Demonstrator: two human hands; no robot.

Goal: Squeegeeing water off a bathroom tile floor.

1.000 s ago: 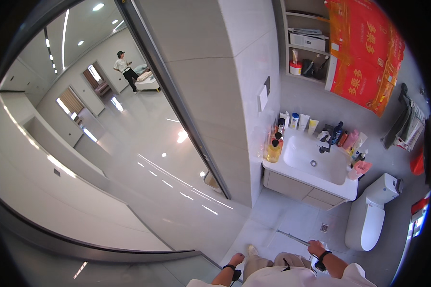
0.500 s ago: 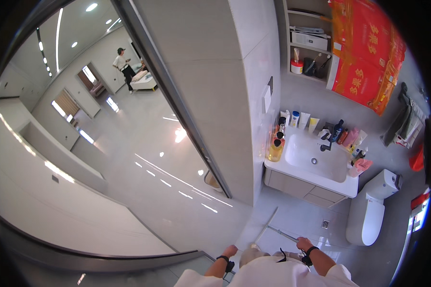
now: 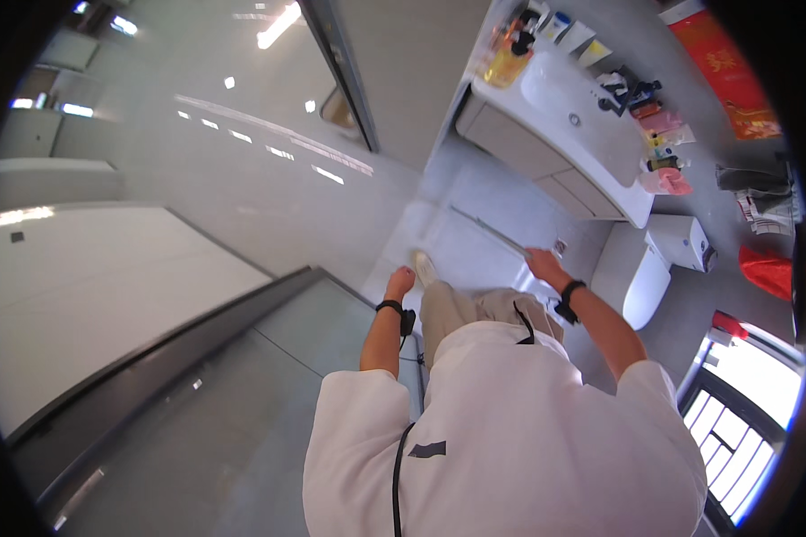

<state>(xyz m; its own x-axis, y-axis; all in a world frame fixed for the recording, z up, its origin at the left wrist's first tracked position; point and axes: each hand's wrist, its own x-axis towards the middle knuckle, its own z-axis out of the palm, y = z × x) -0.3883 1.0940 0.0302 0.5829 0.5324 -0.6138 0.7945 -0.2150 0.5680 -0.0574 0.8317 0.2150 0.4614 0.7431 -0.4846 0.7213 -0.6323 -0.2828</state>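
Note:
My right hand [image 3: 546,267] is closed around the grey handle of a floor squeegee [image 3: 493,231]. The handle slants away to the left, low over the pale tiles; its thin head blurs into the floor. To the left, my left hand [image 3: 401,283] has its fingers curled in, with nothing visible in them. It hangs beside my beige trouser leg, near my light shoe [image 3: 424,265]. Both wrists wear black bands with small dark devices.
Ahead right stands a white washbasin [image 3: 591,134] on a cabinet [image 3: 528,161], crowded with bottles and tubes. A toilet [image 3: 647,285] is at the right. A dark-framed glass panel [image 3: 278,358] runs along my left. A grey wall end [image 3: 412,80] juts out ahead.
My view has tipped downward and turned, so my shirt and legs fill more of it. The squeegee's head bar, clear before, is now hard to make out. The right hand keeps its hold.

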